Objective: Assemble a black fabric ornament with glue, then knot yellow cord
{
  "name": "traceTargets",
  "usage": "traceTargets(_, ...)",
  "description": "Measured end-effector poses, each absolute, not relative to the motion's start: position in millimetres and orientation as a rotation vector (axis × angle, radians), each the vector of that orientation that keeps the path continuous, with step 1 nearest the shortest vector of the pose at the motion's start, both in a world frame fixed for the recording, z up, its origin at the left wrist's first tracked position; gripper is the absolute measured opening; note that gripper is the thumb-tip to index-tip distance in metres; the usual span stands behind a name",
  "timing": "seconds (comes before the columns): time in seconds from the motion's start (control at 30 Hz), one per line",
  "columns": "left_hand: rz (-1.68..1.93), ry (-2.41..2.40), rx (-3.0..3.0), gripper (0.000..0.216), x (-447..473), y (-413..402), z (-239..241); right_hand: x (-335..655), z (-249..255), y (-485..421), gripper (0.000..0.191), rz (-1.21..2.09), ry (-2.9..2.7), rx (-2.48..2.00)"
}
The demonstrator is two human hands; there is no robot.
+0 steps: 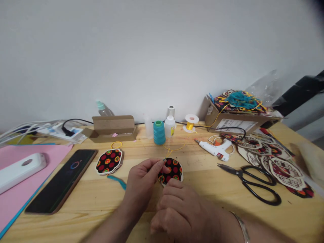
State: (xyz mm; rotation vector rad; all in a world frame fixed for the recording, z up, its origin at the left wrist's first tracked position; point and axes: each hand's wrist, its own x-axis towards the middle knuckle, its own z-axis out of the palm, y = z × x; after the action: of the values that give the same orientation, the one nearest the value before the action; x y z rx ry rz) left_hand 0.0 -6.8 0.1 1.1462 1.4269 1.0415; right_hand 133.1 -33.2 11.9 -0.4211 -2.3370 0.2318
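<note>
A small round fabric-covered piece (174,168), black with red and orange dots, lies on the wooden table (207,182) in front of me. My left hand (141,184) pinches a thin yellow thread (169,152) at the piece's upper left edge. My right hand (178,209) is curled, its fingertips pressing on the piece's lower edge. The thread runs back toward a yellow spool (190,124).
A finished dotted piece with a yellow loop (109,161) and a teal tassel (117,180) lie at left, beside a phone (62,180) and pink paper (15,192). A teal thread cone (159,132), glue bottle (169,126), glue gun (215,148), black scissors (255,184), patterned cutouts (275,162) and cardboard boxes (233,121) stand around.
</note>
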Motion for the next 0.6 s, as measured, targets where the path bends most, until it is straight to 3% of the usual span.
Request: traceTargets(0.6, 1.049, 1.546, 1.653, 0.013, 3.4, -14.7, -6.7, 133.6, 12.4, -34.8, 0.034, 0.281, -2.285, -0.418)
